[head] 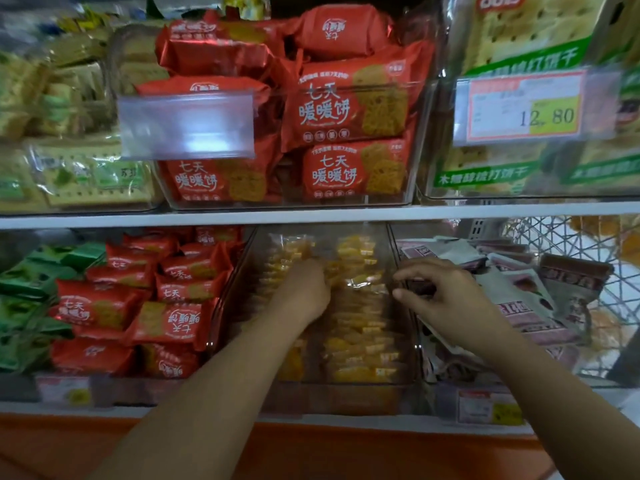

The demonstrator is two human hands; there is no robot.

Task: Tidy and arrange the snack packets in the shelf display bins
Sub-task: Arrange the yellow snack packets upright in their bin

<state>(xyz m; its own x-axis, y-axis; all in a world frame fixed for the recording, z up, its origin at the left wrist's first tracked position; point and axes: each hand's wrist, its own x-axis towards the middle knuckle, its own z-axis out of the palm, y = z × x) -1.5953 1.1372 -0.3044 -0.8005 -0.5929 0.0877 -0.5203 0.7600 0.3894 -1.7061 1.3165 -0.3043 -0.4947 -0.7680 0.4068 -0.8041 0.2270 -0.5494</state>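
Note:
A clear bin (pixel 401 344) on the lower shelf holds rows of yellow snack packets (pixel 360 344) in clear wrap. My left hand (pixel 304 289) is inside the bin at the back left, fingers closed on the top edge of yellow packets there. My right hand (pixel 446 296) hovers over the bin's right wall, fingers curled and apart, thumb and forefinger near a packet edge; whether it grips anything is unclear.
Left of the bin lie red biscuit packets (pixel 169 306) and green packets (pixel 27 299). Right of it is a bin of grey-pink packets (pixel 540 299) and a wire basket (pixel 616 271). The upper shelf (pixel 311 214) carries bins of red packets (pixel 346 133) and cracker packs (pixel 526 46).

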